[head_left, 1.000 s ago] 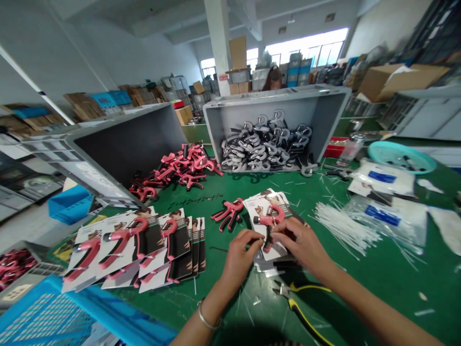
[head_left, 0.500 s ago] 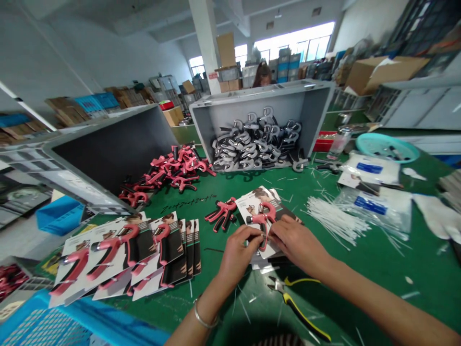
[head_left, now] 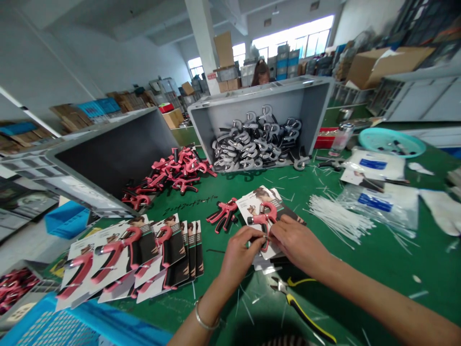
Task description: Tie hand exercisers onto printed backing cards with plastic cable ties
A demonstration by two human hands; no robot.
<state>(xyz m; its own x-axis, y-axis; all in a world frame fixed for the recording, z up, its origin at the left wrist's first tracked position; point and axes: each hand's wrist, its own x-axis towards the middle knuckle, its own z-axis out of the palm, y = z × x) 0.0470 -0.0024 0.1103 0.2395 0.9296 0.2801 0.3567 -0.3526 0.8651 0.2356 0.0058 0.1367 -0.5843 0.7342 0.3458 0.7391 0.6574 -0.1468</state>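
A pink hand grip strengthener (head_left: pixel 267 211) with black handle pads lies on a printed backing card (head_left: pixel 245 205) in front of me. My left hand (head_left: pixel 239 250) pinches thumb and forefinger together at the lower handle; what lies between the fingertips is too small to make out. From the other side, my right hand (head_left: pixel 293 238) has its fingers curled and pressed on the grip's lower handle and the card. More cards are under this one. Just left of it rest loose pink hand grips (head_left: pixel 224 214). Diagonal cutters (head_left: pixel 295 300) with yellow-black handles lie below my right forearm, jaws apart.
Carded pink grips (head_left: pixel 115 254) overlap at left. Behind stand a grey crate (head_left: pixel 309 103) of grey grips and a tipped crate (head_left: pixel 90 144) beside piled pink grips (head_left: pixel 183 166). White cable ties (head_left: pixel 340 218), plastic bags (head_left: pixel 385 206) and a turquoise tray (head_left: pixel 414 146) are at right.
Both hands stay at the grip's lower handle, with only a slight shift of the left fingertips. The whole view has moved a little; the grip and card lie as before.
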